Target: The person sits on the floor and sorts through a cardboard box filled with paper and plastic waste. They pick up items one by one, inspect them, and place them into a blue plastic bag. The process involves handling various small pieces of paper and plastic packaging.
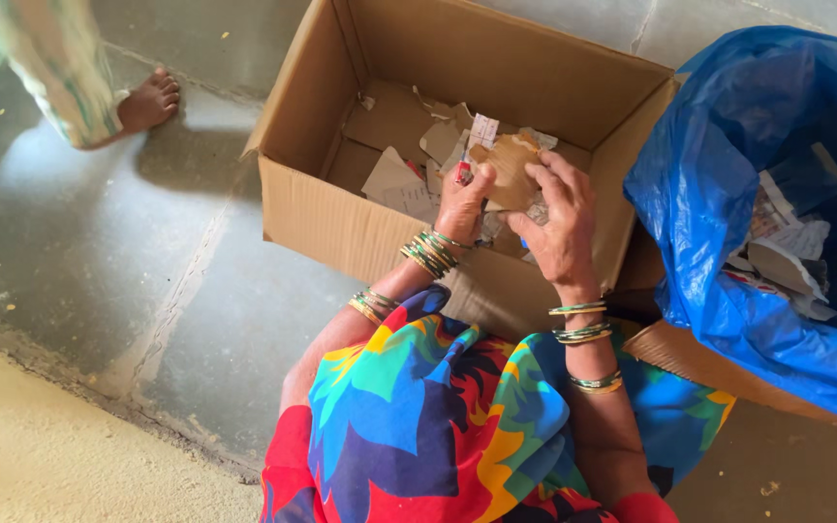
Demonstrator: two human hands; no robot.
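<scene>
on a grey stone floor, both hands' fingers clamp a cardboard scrap over a box

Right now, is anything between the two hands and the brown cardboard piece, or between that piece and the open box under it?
Nothing visible. The left hand and right hand both grip the brown cardboard piece directly, above the open cardboard box, whose flaps are open. Only loose paper scraps lie inside.
</scene>
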